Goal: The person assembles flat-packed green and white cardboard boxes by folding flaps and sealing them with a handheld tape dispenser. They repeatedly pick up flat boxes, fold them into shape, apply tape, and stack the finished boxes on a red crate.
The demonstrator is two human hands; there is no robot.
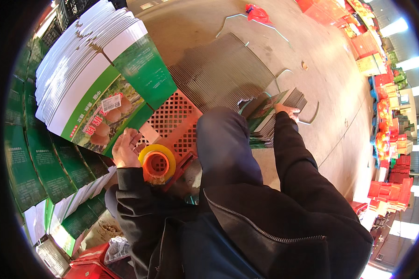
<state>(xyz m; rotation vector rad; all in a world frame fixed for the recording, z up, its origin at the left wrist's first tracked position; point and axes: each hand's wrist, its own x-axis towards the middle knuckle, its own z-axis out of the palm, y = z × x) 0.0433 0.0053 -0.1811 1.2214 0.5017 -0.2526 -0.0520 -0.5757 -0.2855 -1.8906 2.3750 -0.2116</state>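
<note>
My left hand point(127, 150) is held palm up with its fingers apart, between a tape dispenser and a printed carton. The dispenser point(157, 164) has an orange core with yellow tape and rests on an orange plastic crate point(174, 122). A tall stack of flattened cartons point(101, 101), green and white with a fruit picture and a sticker, leans beside that hand. To the right of my knee, my right hand point(288, 110) grips the edge of flattened cartons point(262, 122) in a lower pile. Its fingertips are partly hidden.
A bundle of corrugated cardboard point(227, 69) lies on the concrete floor ahead, with loose strapping point(255, 21) and a red plastic bag point(257, 14) beyond. More green cartons point(38, 157) line the left side. Red boxes point(387, 195) and goods stand far right. A red crate point(90, 261) sits lower left.
</note>
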